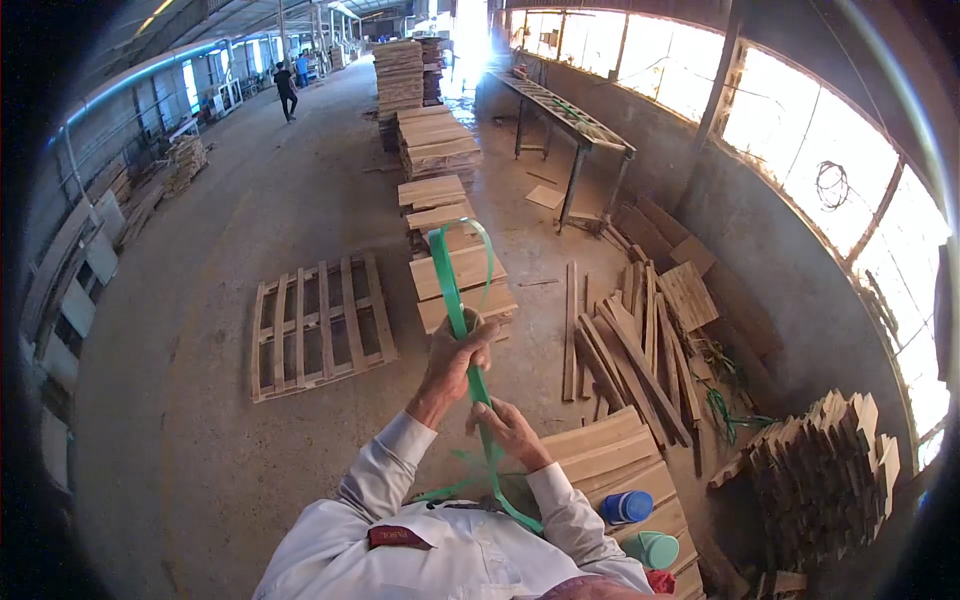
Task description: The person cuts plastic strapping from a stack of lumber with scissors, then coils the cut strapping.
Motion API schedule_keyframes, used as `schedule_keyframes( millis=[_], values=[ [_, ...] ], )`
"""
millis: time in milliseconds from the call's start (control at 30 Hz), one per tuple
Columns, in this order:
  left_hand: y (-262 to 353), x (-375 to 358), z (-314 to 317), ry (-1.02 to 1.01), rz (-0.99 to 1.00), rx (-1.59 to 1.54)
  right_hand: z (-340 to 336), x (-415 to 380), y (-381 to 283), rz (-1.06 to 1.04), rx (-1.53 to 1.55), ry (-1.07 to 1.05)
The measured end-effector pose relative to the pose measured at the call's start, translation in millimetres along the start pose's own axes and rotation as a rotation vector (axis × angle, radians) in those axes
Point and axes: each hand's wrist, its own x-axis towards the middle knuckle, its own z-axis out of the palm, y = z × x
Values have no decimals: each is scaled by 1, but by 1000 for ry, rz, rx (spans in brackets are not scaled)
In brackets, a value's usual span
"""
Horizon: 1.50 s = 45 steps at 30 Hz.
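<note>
A green strap (447,268) rises in a loop above my hands, and its lower part hangs down in front of the white shirt. My left hand (455,362) is closed round the strap just below the loop. Lower down and to the right, my right hand (507,432) pinches the same strap between thumb and fingers. Beyond the loop stands a row of stacked wooden boards (462,270). Close to my right forearm, a blue lidded container (627,507) and a pale green cup (652,549) rest on a stack of planks (603,455).
A wooden pallet (322,325) lies on the floor at the left. Loose wood strips (640,350) and a pile of wood pieces (825,480) are at the right. A long metal-legged table (565,115) stands along the wall. A person (285,90) walks far off at the left.
</note>
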Motion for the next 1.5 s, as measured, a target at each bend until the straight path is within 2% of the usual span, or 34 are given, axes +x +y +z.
schedule_keyframes(
  millis=[33, 133, 267, 367, 467, 533, 633, 700, 800, 833, 900, 933, 1033, 1067, 1133, 1200, 1233, 1300, 1333, 1400, 1467, 1500],
  values=[
    [5, 2, -5, -31, -14, -11, 4, 3, -4, -23, -6, -17],
    [24, 9, -31, -175, -85, -103, 23, 12, -14, 116, 220, -53],
    [50, 8, -54, -331, -72, -141, 39, 35, -2, 83, 217, -144],
    [56, 13, -68, -188, -70, -133, 46, 52, -3, 24, 215, -188],
    [83, 23, -78, 187, 129, -80, 49, 62, -6, 23, 93, -211],
    [103, 28, -95, 237, 217, 6, 37, 71, 15, 39, 39, -223],
    [124, 33, -118, 300, 308, 96, 45, 70, 5, 111, -152, -268],
    [134, 33, -126, 357, 336, 144, 44, 73, 6, 126, -96, -289],
    [132, 35, -154, 396, 331, 288, 35, 78, 13, 167, -59, -242],
    [132, 31, -151, 340, 448, 560, 34, 80, 16, 181, -52, -213],
    [132, 19, -128, 202, 680, 1100, 35, 80, 21, 75, -115, -127],
    [133, 10, -117, 59, 627, 1178, 35, 80, 22, 23, -149, -85],
    [110, -5, -108, -272, 485, 1475, 41, 88, 9, 274, -451, -256],
    [95, -8, -112, -366, 433, 1576, 44, 87, 21, 177, -520, -247],
    [79, 0, -127, -185, 410, 1413, 51, 86, 55, -29, -657, -218],
    [93, 16, -142, -19, 356, 1313, 59, 77, 72, 12, -750, -164],
    [80, 18, -154, -158, 319, 1238, 63, 76, 83, 2, -760, -124],
    [44, 10, -163, -397, 356, 1433, 68, 74, 81, -7, -760, -128],
    [32, 4, -161, -525, 373, 1534, 70, 73, 88, -77, -754, -89],
    [33, -16, -149, -564, 285, 1594, 72, 78, 104, -230, -743, -5],
    [32, -22, -151, -581, 156, 1633, 62, 78, 96, -128, -613, 57],
    [36, -30, -155, -607, -81, 1570, 54, 72, 93, -69, -550, 84]
  ],
)
